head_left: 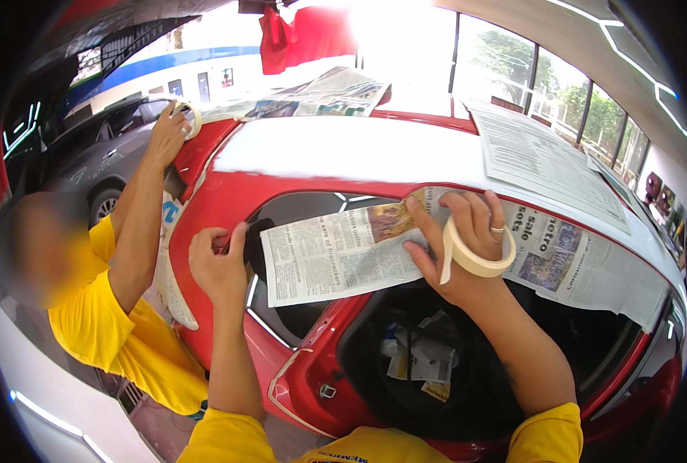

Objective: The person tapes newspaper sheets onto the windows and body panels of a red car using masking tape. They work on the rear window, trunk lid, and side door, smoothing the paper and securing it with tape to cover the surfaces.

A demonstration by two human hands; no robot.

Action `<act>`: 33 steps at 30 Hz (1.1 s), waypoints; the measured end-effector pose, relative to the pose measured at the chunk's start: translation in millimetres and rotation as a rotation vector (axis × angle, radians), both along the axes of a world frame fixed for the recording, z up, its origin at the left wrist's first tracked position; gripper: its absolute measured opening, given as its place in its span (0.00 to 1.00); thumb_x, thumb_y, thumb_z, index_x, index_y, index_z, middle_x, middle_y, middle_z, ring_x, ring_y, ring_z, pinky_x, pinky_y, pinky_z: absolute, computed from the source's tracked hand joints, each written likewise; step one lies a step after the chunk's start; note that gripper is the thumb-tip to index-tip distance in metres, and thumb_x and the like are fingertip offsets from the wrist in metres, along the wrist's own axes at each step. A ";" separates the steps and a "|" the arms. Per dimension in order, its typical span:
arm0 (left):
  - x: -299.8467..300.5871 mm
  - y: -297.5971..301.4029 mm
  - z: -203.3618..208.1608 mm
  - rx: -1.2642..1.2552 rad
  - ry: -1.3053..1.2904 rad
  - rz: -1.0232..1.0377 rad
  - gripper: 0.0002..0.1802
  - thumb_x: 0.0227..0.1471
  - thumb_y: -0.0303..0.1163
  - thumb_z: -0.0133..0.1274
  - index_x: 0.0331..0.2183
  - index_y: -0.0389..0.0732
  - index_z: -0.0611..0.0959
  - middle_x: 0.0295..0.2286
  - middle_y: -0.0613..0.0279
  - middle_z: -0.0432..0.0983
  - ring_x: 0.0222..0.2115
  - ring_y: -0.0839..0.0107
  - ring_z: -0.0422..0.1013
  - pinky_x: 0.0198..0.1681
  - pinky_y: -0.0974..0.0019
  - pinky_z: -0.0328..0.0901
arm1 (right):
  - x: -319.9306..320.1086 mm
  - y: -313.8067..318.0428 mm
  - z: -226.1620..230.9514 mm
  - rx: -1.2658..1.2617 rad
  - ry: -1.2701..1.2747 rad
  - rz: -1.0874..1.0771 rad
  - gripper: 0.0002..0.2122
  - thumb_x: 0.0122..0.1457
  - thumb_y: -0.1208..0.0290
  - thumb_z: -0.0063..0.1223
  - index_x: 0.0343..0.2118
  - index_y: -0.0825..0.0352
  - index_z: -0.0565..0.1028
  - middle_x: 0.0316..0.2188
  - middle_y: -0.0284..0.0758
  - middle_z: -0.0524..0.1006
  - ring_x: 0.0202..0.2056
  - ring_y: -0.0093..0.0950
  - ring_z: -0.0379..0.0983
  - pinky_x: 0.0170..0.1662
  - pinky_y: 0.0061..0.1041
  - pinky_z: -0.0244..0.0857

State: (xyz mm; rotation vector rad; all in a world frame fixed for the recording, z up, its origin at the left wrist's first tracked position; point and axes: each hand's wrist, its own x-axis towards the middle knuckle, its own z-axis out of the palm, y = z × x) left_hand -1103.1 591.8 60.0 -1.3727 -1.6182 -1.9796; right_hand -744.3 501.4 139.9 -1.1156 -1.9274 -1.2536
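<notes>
Newspaper sheet slanted across red car's left window, partly bare; newspaper strip at right already lined roof edge, covering apparently unfinished. Right hand's grip held tape roll by sheet; left hand curled near left end, hold unclear.

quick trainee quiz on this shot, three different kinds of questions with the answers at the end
1. Multiple choice: which of the wearer's own hands carries a tape roll?
a) left
b) right
c) neither
2. True or false: the co-worker's shirt is blue.
3. Fill in the blank: the printed strip whose end lies near the left hand is a piece of ____.

Key
1. b, the right hand.
2. False; the co-worker's shirt is yellow.
3. newspaper
</notes>
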 end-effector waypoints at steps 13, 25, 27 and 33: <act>95.6 -41.7 -19.1 -0.207 0.727 -0.249 0.62 0.53 0.59 0.66 0.77 0.42 0.57 0.77 0.36 0.40 0.77 0.36 0.37 0.75 0.29 0.36 | -3.8 18.6 -31.9 0.142 0.047 -0.016 0.41 0.47 0.45 0.72 0.66 0.55 0.78 0.58 0.39 0.74 0.64 0.41 0.68 0.70 0.52 0.52; 157.3 -81.7 12.4 0.372 0.907 -0.480 0.46 0.53 0.34 0.69 0.71 0.40 0.70 0.70 0.38 0.63 0.71 0.34 0.58 0.72 0.37 0.56 | 19.3 -148.1 -229.3 -0.623 0.676 0.332 0.24 0.58 0.63 0.71 0.59 0.57 0.83 0.37 0.39 0.79 0.38 0.39 0.79 0.41 0.40 0.72; 183.0 -78.8 16.0 0.264 0.960 -0.572 0.47 0.55 0.38 0.68 0.71 0.41 0.70 0.71 0.38 0.60 0.72 0.34 0.56 0.73 0.36 0.54 | 21.8 -162.3 -265.3 -0.918 0.870 0.245 0.26 0.63 0.61 0.68 0.63 0.61 0.79 0.32 0.42 0.80 0.31 0.40 0.80 0.37 0.39 0.73; 212.2 -67.2 11.0 0.063 1.081 -0.459 0.46 0.56 0.45 0.69 0.71 0.43 0.71 0.73 0.39 0.55 0.74 0.33 0.52 0.75 0.32 0.46 | 55.8 -186.5 -284.7 -1.222 1.010 -0.019 0.39 0.71 0.59 0.58 0.79 0.62 0.52 0.29 0.42 0.83 0.28 0.35 0.80 0.36 0.35 0.74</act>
